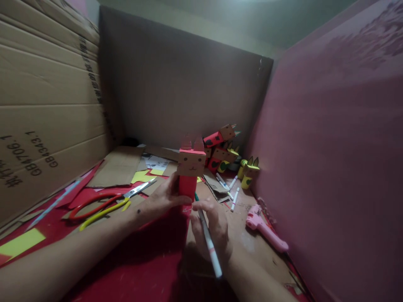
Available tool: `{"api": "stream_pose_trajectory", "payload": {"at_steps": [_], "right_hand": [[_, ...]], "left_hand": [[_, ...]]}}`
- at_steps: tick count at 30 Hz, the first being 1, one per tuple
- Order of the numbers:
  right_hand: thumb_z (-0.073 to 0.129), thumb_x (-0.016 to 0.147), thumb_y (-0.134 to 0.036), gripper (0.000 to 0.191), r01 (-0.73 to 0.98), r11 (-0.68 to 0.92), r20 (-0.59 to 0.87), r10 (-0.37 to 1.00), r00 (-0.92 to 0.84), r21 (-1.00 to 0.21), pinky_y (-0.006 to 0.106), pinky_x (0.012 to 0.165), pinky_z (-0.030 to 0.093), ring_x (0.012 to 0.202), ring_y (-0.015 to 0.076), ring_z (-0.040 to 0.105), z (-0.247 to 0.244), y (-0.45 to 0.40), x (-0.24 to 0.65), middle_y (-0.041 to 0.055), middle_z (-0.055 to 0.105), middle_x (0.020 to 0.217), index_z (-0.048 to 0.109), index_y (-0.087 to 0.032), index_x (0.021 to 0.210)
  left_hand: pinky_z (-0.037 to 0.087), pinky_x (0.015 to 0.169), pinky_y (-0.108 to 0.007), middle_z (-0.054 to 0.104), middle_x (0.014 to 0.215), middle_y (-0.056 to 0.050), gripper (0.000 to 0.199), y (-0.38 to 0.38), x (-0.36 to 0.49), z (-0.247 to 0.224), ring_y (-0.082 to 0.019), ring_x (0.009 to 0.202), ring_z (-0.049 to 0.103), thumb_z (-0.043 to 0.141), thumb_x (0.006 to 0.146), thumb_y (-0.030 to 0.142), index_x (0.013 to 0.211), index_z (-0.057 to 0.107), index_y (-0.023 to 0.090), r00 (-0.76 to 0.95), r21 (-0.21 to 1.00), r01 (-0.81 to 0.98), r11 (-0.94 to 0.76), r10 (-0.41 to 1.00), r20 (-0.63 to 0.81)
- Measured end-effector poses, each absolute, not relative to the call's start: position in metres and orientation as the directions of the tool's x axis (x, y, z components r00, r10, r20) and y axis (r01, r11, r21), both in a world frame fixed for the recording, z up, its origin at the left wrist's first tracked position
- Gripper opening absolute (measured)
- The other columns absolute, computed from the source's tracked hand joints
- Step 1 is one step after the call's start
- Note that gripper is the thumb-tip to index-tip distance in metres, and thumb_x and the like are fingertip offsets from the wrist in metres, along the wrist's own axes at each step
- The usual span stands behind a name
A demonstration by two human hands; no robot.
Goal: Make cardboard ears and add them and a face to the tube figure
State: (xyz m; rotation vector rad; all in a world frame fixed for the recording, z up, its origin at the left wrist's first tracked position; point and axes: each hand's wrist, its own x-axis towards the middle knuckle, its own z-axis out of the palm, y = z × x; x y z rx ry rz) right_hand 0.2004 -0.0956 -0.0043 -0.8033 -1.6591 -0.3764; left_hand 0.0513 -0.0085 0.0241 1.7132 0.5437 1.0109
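My left hand [166, 195] is closed around the red body of a paper and cardboard bunny figure [191, 164], held upright in front of me. Its brown cardboard face bears drawn eyes, a mouth and whiskers, with two ears on top. In my right hand [214, 226] is a white felt-tip marker [208, 239] with a dark green end, its upper end beside the figure's body. Whether the tip touches the red paper, I cannot tell. Several similar figures [222, 154] in red and yellow lie piled behind, and a yellow one [250, 173] stands to the right.
Scissors [107, 205] with red and yellow handles lie on the left, near a cardboard sheet [116, 165] and yellow paper [23, 244]. Several white markers [234, 199] lie behind my right hand. A pink glue gun [266, 228] rests by the pink wall [333, 155].
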Motion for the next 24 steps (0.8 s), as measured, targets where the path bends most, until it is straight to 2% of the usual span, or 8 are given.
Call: {"api": "stream_pose_trajectory", "payload": {"at_steps": [4, 8, 15, 24], "right_hand": [[0.051, 0.090, -0.015, 0.016, 0.693, 0.696, 0.951, 0.304, -0.050, -0.186, 0.028, 0.063, 0.055, 0.069, 0.0161, 0.064, -0.004, -0.093, 0.203, 0.0022, 0.064, 0.079, 0.054, -0.021, 0.104], [0.052, 0.088, -0.016, 0.015, 0.693, 0.692, 0.952, 0.305, -0.027, -0.202, 0.029, 0.064, 0.055, 0.068, 0.0159, 0.064, -0.006, -0.087, 0.208, 0.0015, 0.063, 0.078, 0.056, -0.021, 0.101], [0.054, 0.085, -0.015, 0.030, 0.684, 0.699, 0.962, 0.272, 0.015, -0.208, 0.029, 0.066, 0.058, 0.073, 0.0161, 0.069, -0.015, -0.080, 0.211, 0.0020, 0.068, 0.087, 0.052, -0.022, 0.114], [0.056, 0.086, -0.016, 0.025, 0.674, 0.695, 0.948, 0.316, 0.026, -0.250, 0.027, 0.062, 0.057, 0.068, 0.0154, 0.068, -0.014, -0.083, 0.210, 0.0000, 0.066, 0.083, 0.053, -0.022, 0.110]], "left_hand": [[0.047, 0.081, -0.036, 0.060, 0.107, -0.007, 0.056, -0.010, 0.051, 0.024, -0.024, 0.098, 0.053, 0.080, 0.069, 0.029, 0.115, 0.050, 0.019, 0.522, 0.921, -0.101, -0.375, 0.768, 0.370], [0.047, 0.082, -0.037, 0.061, 0.107, -0.008, 0.058, -0.009, 0.052, 0.022, -0.024, 0.097, 0.054, 0.080, 0.069, 0.026, 0.118, 0.049, 0.017, 0.538, 0.925, -0.172, -0.340, 0.754, 0.377], [0.048, 0.085, -0.038, 0.062, 0.110, -0.007, 0.058, -0.012, 0.055, 0.019, -0.025, 0.100, 0.058, 0.079, 0.070, 0.022, 0.119, 0.049, 0.018, 0.577, 0.926, -0.195, -0.323, 0.726, 0.374], [0.048, 0.085, -0.038, 0.062, 0.109, -0.008, 0.060, -0.016, 0.057, 0.020, -0.026, 0.101, 0.057, 0.080, 0.069, 0.019, 0.121, 0.050, 0.018, 0.593, 0.930, -0.219, -0.296, 0.716, 0.368]]}}
